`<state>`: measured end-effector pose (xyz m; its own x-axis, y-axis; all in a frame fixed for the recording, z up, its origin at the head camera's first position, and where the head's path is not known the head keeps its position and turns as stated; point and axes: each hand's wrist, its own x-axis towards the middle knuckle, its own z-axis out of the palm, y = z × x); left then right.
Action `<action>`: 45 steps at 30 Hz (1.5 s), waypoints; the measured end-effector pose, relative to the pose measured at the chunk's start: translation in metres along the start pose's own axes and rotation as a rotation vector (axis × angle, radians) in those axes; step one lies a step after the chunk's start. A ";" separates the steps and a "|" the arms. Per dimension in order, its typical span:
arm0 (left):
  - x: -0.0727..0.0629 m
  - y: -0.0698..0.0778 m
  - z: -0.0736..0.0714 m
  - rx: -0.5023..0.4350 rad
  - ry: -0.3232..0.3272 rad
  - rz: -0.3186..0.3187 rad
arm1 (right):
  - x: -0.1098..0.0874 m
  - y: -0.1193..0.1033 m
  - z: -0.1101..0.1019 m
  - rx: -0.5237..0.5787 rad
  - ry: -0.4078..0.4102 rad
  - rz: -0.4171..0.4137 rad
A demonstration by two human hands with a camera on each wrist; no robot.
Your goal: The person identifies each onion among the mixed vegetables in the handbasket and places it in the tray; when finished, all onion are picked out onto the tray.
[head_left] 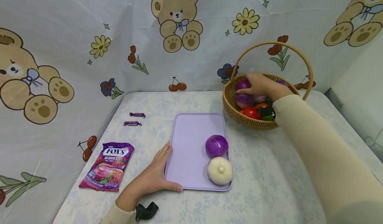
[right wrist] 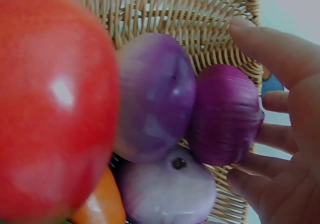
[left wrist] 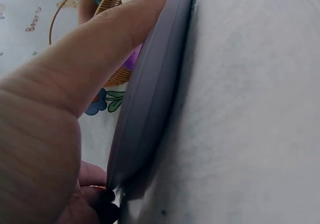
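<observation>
Glossy deep-purple round onion sits inside the brown woven wicker basket. Best lift, probably: thumb and fingertips evenly round it, without dragging the pale-and-violet round onion alongside. Right hand reaches in, fingers spread, thumb apart, no grip; contact unclear. Left hand, fingers near straight, spans the lilac rectangular tray's near-left corner, gripping nothing.

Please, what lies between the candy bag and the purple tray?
The left hand lies between the candy bag and the tray, touching the tray's left edge. This shows in the head view.
</observation>
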<state>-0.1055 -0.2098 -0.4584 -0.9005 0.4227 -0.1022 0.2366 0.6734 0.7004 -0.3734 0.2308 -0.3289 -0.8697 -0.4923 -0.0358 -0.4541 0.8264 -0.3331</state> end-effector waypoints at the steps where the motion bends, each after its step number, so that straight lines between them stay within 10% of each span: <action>1: 0.000 0.000 0.000 0.000 0.000 0.000 | 0.000 0.000 0.002 0.006 -0.011 0.006; 24: 0.000 0.001 0.001 0.010 -0.005 -0.014 | -0.021 -0.007 -0.005 -0.010 0.049 -0.011; 45: 0.000 0.000 -0.001 0.001 -0.002 0.000 | -0.064 -0.104 -0.013 0.001 0.120 -0.250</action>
<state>-0.1057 -0.2102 -0.4580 -0.8997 0.4241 -0.1036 0.2372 0.6741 0.6995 -0.2732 0.1800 -0.2797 -0.7475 -0.6449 0.1590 -0.6571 0.6832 -0.3184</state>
